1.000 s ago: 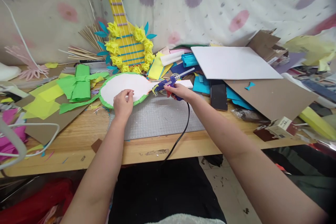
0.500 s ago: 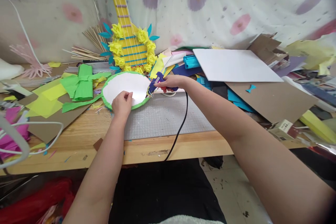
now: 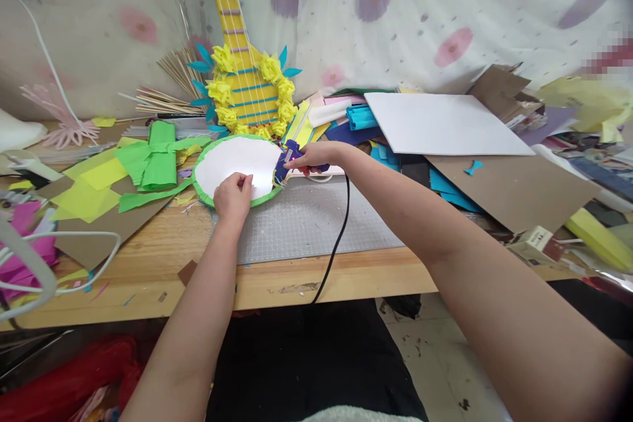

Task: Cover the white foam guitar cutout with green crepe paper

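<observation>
A rounded white panel [image 3: 237, 158] edged with green crepe paper lies partly on a grey cutting mat [image 3: 297, 224]. My left hand [image 3: 233, 198] rests over its near edge, thumb and fingers pressed together; whatever they pinch, if anything, is hidden. In my right hand [image 3: 316, 155] is a blue hot glue gun [image 3: 293, 151], its nozzle down at the panel's right end. From the gun a black cord [image 3: 341, 244] hangs over the table's front edge. Right of the panel runs a pale narrow strip, mostly covered by my hand.
Behind stands a yellow paper guitar [image 3: 252, 92] with yellow flowers. Green crepe paper [image 3: 161, 155] and yellow sheets [image 3: 84, 191] lie left. A white board [image 3: 445, 124] sits on brown cardboard [image 3: 524, 191] at right. A white cable [image 3: 116, 244] loops at left.
The glue gun has shifted slightly left along the panel's right end and tilted more upright. My left hand stays about where it was on the panel.
</observation>
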{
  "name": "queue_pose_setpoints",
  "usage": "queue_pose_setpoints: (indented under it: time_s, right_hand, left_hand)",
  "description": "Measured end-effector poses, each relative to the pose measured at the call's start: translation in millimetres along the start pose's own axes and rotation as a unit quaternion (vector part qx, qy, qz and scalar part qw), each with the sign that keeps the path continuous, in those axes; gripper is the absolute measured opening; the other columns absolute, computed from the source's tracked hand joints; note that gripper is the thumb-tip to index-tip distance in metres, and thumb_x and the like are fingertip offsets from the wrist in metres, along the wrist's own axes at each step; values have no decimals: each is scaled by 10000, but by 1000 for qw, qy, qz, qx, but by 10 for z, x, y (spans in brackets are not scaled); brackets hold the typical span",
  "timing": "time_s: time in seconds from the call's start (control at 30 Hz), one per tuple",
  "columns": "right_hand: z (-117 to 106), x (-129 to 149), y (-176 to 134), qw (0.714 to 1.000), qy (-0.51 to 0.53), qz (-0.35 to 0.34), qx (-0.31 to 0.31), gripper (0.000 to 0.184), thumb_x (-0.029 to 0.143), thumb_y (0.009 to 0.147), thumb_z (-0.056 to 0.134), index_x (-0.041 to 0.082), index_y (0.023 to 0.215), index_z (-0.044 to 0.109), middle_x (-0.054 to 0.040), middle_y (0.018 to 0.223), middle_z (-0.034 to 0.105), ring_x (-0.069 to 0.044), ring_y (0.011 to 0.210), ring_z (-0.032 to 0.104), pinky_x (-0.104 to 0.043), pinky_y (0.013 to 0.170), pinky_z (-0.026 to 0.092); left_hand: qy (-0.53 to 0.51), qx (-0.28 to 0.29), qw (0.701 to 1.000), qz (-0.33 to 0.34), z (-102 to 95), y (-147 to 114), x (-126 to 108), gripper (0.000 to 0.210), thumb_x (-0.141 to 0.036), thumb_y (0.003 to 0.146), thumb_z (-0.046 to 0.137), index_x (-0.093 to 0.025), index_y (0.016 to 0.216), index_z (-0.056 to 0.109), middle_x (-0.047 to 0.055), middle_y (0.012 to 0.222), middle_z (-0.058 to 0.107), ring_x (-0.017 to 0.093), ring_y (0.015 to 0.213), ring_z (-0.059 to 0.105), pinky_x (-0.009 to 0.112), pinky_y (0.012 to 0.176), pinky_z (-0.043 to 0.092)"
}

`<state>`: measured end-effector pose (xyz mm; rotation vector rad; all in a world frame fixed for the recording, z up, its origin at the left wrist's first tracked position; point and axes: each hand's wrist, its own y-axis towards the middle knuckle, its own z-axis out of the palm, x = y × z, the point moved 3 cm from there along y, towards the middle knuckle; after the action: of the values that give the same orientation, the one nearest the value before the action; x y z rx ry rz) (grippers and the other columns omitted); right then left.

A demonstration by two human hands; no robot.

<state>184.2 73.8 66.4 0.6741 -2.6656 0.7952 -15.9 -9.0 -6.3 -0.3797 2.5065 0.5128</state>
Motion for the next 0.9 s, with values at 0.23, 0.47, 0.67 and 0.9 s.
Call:
queue_pose_setpoints:
  time_s: [0.23,0.47,0.67,0.9]
  right_hand:
    - [-67,-45,-66,999,-18,21,-27,534,671,771,548,151,650,577,-29,595,556,-96,498,458,-264,545,347]
    - [-87,-101,-141,998,12,40,-40,459,602,802,571,156,692,557,-25,637,561,-85,498,458,-245,517,353]
    - [-96,-170,-104,998,12,40,-39,464,614,796,570,156,719,558,-17,625,555,-79,477,449,-240,491,345]
    - [-60,-254,-224,994,72,40,-77,426,574,763,638,154,746,573,-38,682,607,-79,498,459,-237,476,355]
  left_hand:
    - [1,-3,1000,-1,-1,0,-5,248,-407,845,488,-213,814,641,36,840,705,200,790,615,302,724,407]
    - [-2,-9,1000,5,8,-4,-1,250,-412,846,487,-215,819,638,36,833,703,200,787,615,305,729,409]
    - [9,-5,1000,7,-3,-5,-13,241,-395,849,485,-212,835,642,42,862,707,213,825,618,315,742,408]
    - [16,-19,1000,17,7,-9,-18,245,-385,862,462,-215,840,637,56,888,705,226,871,616,326,774,412]
